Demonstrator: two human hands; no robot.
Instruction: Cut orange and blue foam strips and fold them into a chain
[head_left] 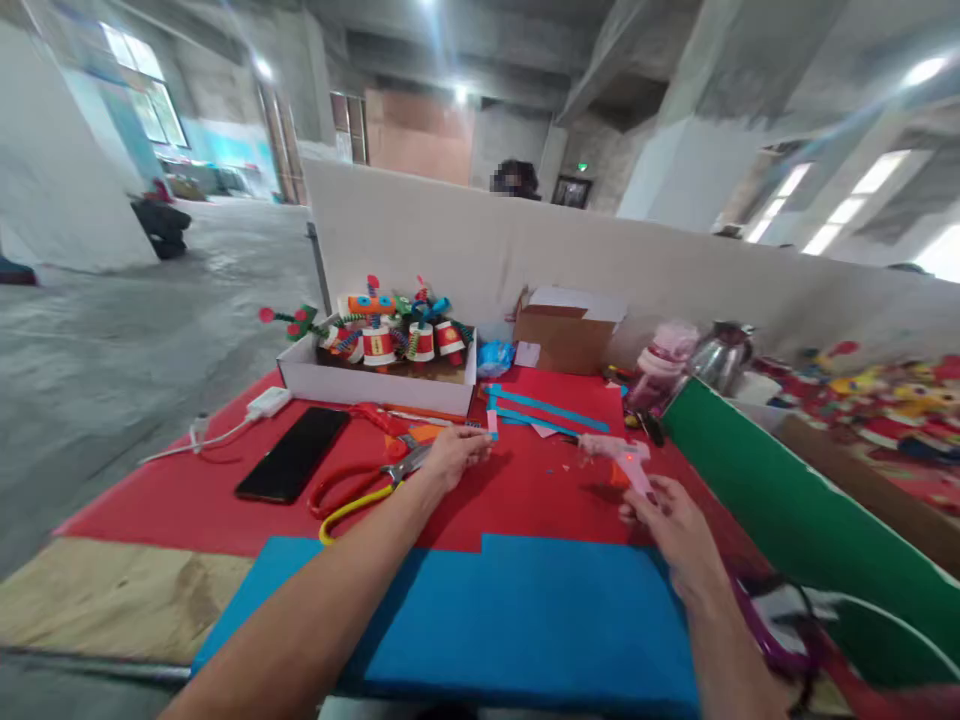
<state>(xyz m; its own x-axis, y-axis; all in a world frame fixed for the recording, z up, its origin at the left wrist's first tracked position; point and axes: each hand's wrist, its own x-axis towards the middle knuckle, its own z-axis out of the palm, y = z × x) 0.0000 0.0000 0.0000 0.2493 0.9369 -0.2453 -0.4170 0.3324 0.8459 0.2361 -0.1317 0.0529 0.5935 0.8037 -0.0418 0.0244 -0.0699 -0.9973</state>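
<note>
My right hand (667, 515) is wrapped round the handle of a pink hot glue gun (616, 450). A small red light glows on the gun's body, and its nozzle points left. Over the red tabletop, my left hand (456, 455) pinches the end of a narrow pink-and-blue paper strip (492, 418). Several blue paper strips (555, 407) lie just beyond, between the two hands. Beside my left wrist are scissors (352, 500) with red and yellow handles, partly behind my forearm.
A white box (375, 392) at the back left holds several paper-cup figures (379, 347). A black phone (294, 455) and white charger (268, 402) lie on the left. A cardboard box (562, 340) stands behind; a green panel (795, 500) borders the right. Blue sheet (525, 620) covers the front.
</note>
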